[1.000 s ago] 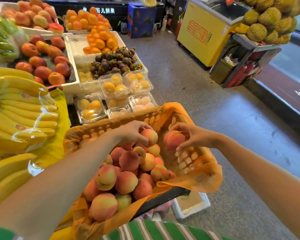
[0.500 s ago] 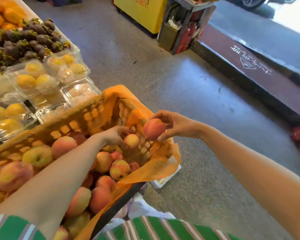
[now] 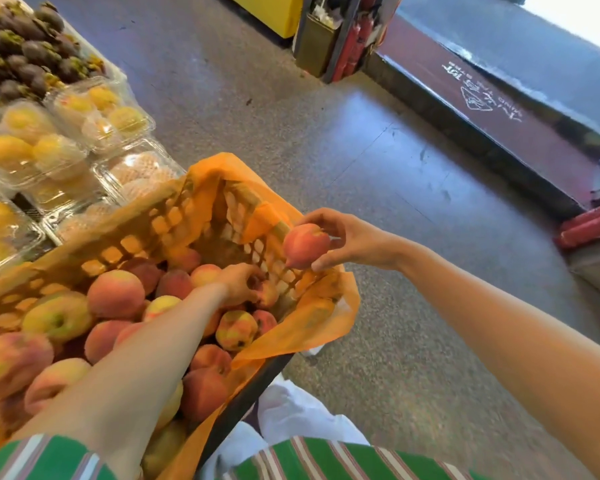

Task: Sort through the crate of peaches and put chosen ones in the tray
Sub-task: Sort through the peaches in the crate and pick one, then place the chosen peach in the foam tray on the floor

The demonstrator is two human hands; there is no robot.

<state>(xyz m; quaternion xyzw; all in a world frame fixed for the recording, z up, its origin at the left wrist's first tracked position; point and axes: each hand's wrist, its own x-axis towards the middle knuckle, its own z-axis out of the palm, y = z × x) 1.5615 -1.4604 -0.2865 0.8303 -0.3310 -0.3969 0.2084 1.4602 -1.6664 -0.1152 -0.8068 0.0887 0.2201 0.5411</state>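
An orange plastic crate (image 3: 160, 230), lined with an orange bag, holds a heap of pink-yellow peaches (image 3: 115, 294). My right hand (image 3: 354, 242) holds one reddish peach (image 3: 305, 245) in its fingertips, just above the crate's right rim. My left hand (image 3: 241, 284) reaches deep into the crate's far right corner, with its fingers curled around a small dark-red peach (image 3: 265, 292) among the pile. No tray is in view.
Clear plastic boxes of yellow fruit (image 3: 42, 147) stand left of the crate, with dark mangosteens (image 3: 25, 60) behind them. White plastic bags (image 3: 291, 410) lie below the crate's corner. Grey floor stretches right to a dark red doormat (image 3: 492, 112) and a yellow cabinet (image 3: 271, 8).
The view has swung right and down. My right hand lifted its peach out over the crate's right rim. My left hand let go of one peach and reached into the far corner.
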